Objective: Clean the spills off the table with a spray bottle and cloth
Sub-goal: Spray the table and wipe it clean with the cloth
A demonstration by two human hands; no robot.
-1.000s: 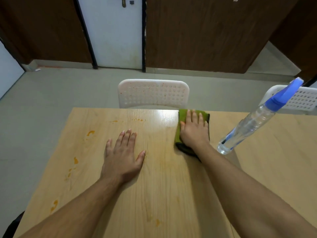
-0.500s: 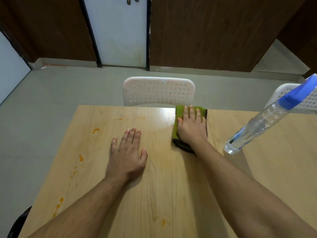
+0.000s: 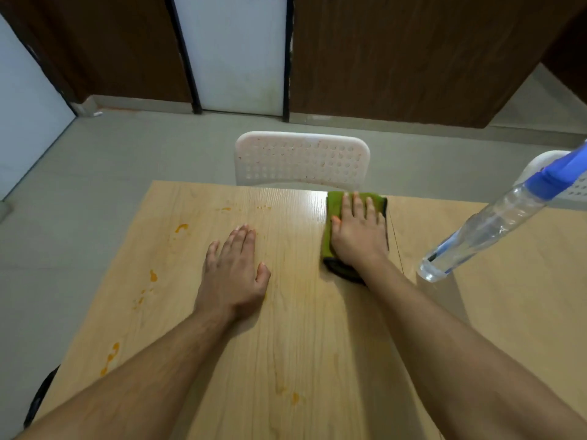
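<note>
Cloth (image 3: 333, 214), green, folded, at far edge of counter (image 3: 317, 344), pinned flat under right hand (image 3: 359, 236), fingers straight. Left hand (image 3: 233, 277) flat on bare wood, fingers extended, holding nothing. Spray bottle (image 3: 486, 227) stands right of cloth, untouched. Orange spills (image 3: 181, 228) along left side.
</note>
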